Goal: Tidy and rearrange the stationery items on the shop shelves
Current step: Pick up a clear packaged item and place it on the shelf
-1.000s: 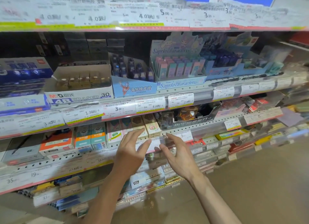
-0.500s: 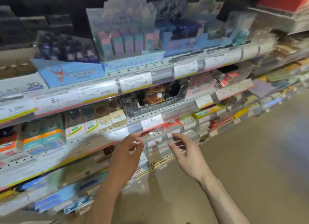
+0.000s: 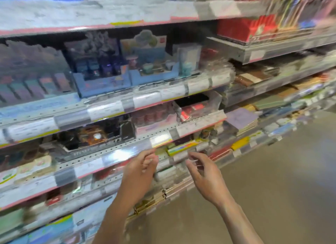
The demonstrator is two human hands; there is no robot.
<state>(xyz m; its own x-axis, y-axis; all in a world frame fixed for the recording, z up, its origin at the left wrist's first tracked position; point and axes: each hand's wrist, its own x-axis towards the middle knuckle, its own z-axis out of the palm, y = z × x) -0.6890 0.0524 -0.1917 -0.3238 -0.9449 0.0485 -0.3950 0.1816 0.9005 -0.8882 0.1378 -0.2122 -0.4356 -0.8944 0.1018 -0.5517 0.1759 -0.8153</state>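
Stationery boxes (image 3: 183, 147) crowd the shelf lip at twelve o'clock above both half-open, empty hands, left hand (image 3: 139, 172) and right hand (image 3: 204, 172); a blurred, hurried reach could knock packs off

Blurred stationery crowds the shelves (image 3: 116, 149) before me: blue display boxes (image 3: 103, 83) up high, a dark open box (image 3: 94, 136) below, a yellow-green pack (image 3: 181, 147) lying flat lower down.
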